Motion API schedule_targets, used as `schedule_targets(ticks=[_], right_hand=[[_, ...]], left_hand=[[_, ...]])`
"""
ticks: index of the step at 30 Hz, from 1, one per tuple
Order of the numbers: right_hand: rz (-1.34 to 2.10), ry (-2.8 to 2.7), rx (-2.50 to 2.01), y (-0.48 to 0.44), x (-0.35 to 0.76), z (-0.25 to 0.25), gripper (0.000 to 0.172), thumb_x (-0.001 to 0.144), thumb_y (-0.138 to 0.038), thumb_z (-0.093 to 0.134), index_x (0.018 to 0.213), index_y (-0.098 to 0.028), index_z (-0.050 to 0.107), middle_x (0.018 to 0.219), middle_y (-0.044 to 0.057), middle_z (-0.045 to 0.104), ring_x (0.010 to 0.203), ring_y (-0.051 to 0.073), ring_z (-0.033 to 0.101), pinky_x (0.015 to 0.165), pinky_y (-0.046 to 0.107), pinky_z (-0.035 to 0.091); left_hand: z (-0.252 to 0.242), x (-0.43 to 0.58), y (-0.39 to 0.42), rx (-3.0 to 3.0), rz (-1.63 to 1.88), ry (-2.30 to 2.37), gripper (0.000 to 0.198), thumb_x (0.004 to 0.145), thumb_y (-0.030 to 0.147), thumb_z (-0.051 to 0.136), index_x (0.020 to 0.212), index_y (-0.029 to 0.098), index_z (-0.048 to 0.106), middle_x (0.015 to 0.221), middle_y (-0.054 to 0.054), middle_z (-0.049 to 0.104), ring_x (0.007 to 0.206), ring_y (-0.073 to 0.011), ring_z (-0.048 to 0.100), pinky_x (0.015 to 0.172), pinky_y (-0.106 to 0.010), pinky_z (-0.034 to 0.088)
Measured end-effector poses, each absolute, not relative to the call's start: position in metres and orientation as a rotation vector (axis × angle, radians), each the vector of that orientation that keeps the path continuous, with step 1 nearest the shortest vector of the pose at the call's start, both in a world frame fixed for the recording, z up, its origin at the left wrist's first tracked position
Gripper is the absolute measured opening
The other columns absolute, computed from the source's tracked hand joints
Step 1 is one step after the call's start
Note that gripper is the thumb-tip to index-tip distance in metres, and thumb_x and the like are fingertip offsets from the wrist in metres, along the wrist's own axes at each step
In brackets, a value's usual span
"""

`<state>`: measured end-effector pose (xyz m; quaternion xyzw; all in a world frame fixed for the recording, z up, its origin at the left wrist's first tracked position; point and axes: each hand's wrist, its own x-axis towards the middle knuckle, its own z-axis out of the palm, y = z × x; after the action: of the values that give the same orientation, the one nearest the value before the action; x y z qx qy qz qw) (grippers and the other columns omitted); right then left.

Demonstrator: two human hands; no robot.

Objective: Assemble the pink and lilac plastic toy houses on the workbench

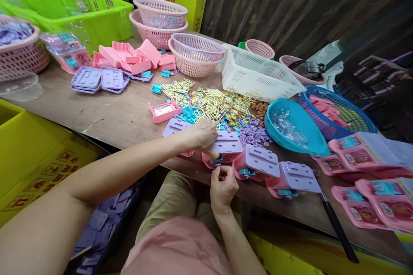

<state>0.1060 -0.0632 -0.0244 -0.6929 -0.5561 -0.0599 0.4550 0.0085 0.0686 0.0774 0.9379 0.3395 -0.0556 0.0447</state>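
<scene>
I have the left hand [203, 135] clasped on the purple-lidded pink box [229, 142], thumb at its blue clip [216, 161]. The right hand [223, 189] pinches narrowly just below that clip; I can't tell exactly what it grips. Right of the box stand two matching boxes [261, 161]. Close behind it, purple spirals [254, 133] and pale yellow frames [211, 103] crowd the space; farther back sits a white basket [254, 78].

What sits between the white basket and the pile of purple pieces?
In the head view, small brown pieces lie between the white basket and the purple pieces.
</scene>
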Motion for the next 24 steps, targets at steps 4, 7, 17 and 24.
schedule_targets(ticks=[4, 7, 17, 24], right_hand=[[-0.123, -1.394, -1.686, -0.067, 0.106, -0.033, 0.014, 0.081, -0.021, 0.044, 0.067, -0.023, 0.044, 0.055, -0.001, 0.051, 0.051, 0.015, 0.052, 0.052, 0.026, 0.040], [-0.040, -1.307, -1.710, -0.067, 0.104, -0.034, 0.013, 0.079, -0.024, 0.046, 0.066, -0.023, 0.044, 0.055, -0.001, 0.053, 0.050, 0.015, 0.052, 0.051, 0.026, 0.040], [0.297, -1.081, -1.744, -0.061, 0.095, -0.027, 0.015, 0.079, -0.030, 0.046, 0.067, -0.023, 0.042, 0.051, -0.002, 0.054, 0.046, 0.015, 0.055, 0.047, 0.026, 0.043], [0.179, -1.326, -1.734, -0.063, 0.108, -0.021, 0.016, 0.080, -0.028, 0.046, 0.065, -0.023, 0.041, 0.056, 0.000, 0.054, 0.050, 0.016, 0.052, 0.050, 0.027, 0.041]], left_hand=[[0.068, 0.008, 0.060, 2.870, -0.060, 1.060, 0.062, 0.068, 0.056, 0.059, 0.094, 0.000, 0.063, 0.096, -0.022, 0.057, 0.088, -0.0319, 0.051, 0.072, -0.037, 0.037], [0.064, 0.007, 0.058, 2.863, 0.012, 1.064, 0.065, 0.068, 0.055, 0.059, 0.095, -0.003, 0.061, 0.094, -0.023, 0.055, 0.088, -0.0325, 0.050, 0.071, -0.037, 0.037], [0.064, 0.005, 0.054, 2.800, 0.089, 1.083, 0.074, 0.057, 0.059, 0.069, 0.097, -0.003, 0.058, 0.093, -0.021, 0.054, 0.089, -0.0338, 0.050, 0.074, -0.038, 0.037], [0.065, 0.004, 0.059, 2.753, 0.109, 1.078, 0.073, 0.060, 0.063, 0.066, 0.097, 0.001, 0.057, 0.097, -0.022, 0.054, 0.093, -0.0345, 0.049, 0.079, -0.040, 0.036]])
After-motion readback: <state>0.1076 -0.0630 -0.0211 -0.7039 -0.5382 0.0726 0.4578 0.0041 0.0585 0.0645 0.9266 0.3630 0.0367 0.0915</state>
